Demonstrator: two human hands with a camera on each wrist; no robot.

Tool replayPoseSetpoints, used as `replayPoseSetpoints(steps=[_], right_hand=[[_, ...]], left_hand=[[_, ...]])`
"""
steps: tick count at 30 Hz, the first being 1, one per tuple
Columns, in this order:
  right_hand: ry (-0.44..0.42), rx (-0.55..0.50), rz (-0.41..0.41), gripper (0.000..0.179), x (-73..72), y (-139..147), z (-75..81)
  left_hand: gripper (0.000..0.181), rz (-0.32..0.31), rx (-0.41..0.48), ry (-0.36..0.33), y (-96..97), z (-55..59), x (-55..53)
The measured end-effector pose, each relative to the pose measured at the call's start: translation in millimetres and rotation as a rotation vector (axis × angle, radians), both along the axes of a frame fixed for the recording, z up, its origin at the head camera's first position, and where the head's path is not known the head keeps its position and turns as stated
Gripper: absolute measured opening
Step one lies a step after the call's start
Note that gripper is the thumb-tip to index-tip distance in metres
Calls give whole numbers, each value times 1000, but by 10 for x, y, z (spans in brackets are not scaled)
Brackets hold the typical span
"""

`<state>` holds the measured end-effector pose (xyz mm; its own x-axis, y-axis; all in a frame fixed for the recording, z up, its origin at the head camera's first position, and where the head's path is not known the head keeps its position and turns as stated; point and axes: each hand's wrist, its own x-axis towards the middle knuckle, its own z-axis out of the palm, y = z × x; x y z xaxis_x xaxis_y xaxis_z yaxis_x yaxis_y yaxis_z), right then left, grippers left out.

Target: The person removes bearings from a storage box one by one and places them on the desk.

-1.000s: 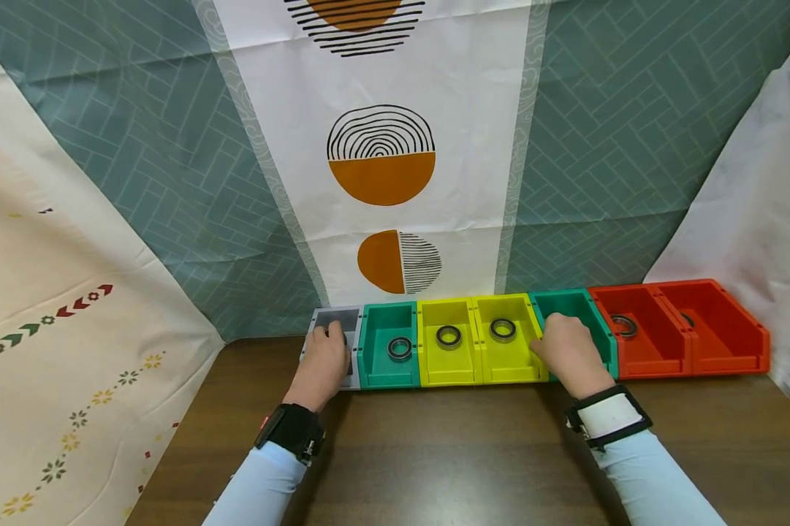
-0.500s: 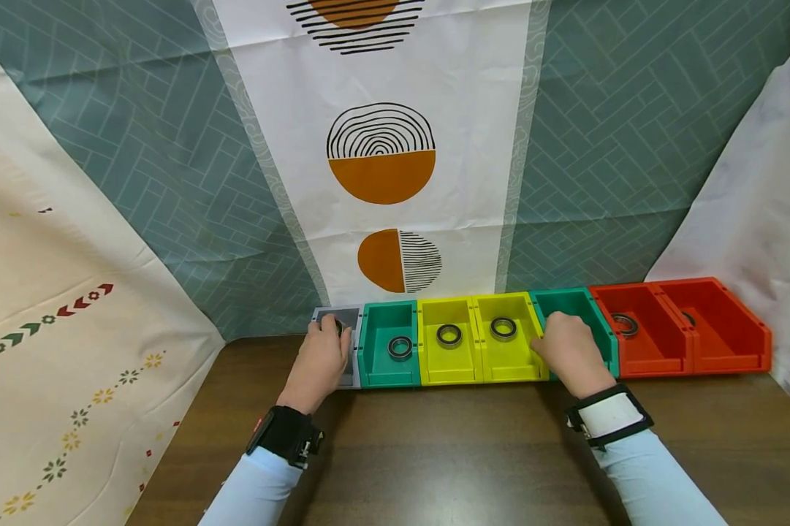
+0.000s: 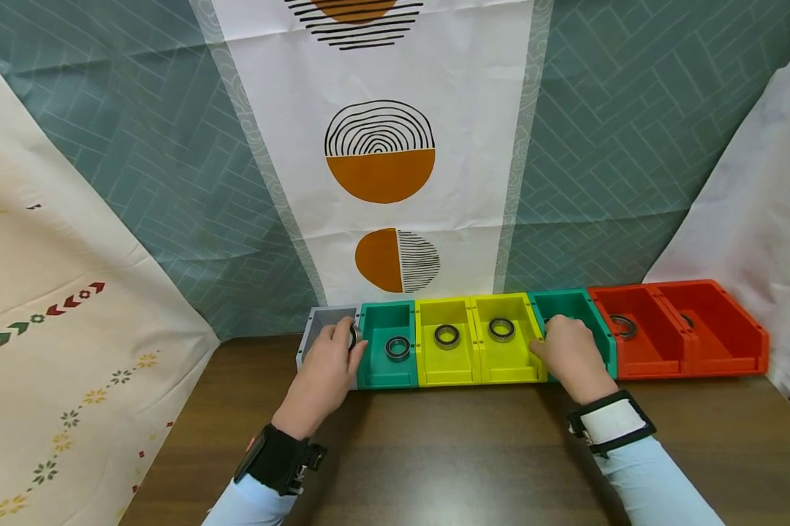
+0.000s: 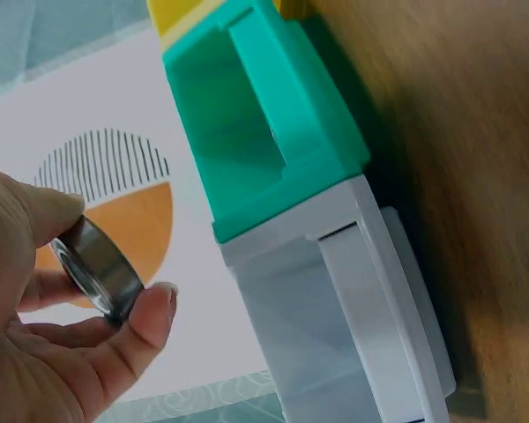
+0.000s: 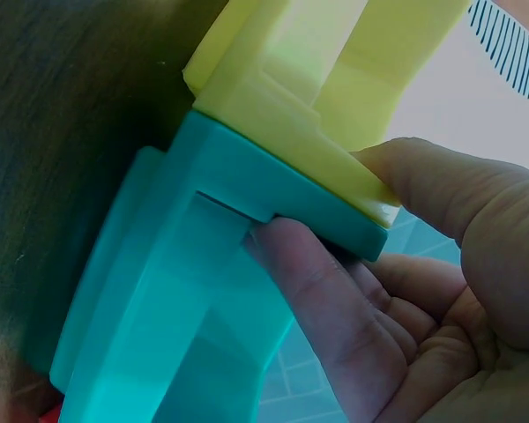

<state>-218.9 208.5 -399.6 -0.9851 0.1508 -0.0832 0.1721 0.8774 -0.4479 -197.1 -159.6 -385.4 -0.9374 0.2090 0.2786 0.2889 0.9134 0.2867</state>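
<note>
Left hand (image 3: 321,376) pinches a ball bearing (image 4: 108,267), tilted on edge, by the seam of grey bin (image 4: 375,308) and left teal bin (image 3: 388,377), which lies just right. Right hand (image 3: 574,356), well apart, grips adjoining walls of yellow bin (image 5: 269,101) and right teal bin (image 5: 150,291).

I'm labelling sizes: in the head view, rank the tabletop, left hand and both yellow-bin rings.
1. Tabletop
2. Left hand
3. Left yellow-bin ring and right yellow-bin ring: too alike to rank

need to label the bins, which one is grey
The leftmost bin, partly hidden behind the left hand in the head view; the other six are green, yellow or red.
</note>
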Motion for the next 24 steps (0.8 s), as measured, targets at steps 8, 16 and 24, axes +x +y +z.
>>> replayPoseSetpoints(steps=[8, 16, 24], right_hand=[[41, 15, 3, 27, 18, -10, 16], [41, 26, 5, 29, 8, 8, -28], [41, 24, 15, 28, -12, 4, -35]], left_hand=[[46, -47, 20, 2, 56, -23, 169], [40, -55, 50, -86, 21, -191, 261], [38, -67, 33, -190, -50, -316, 299]])
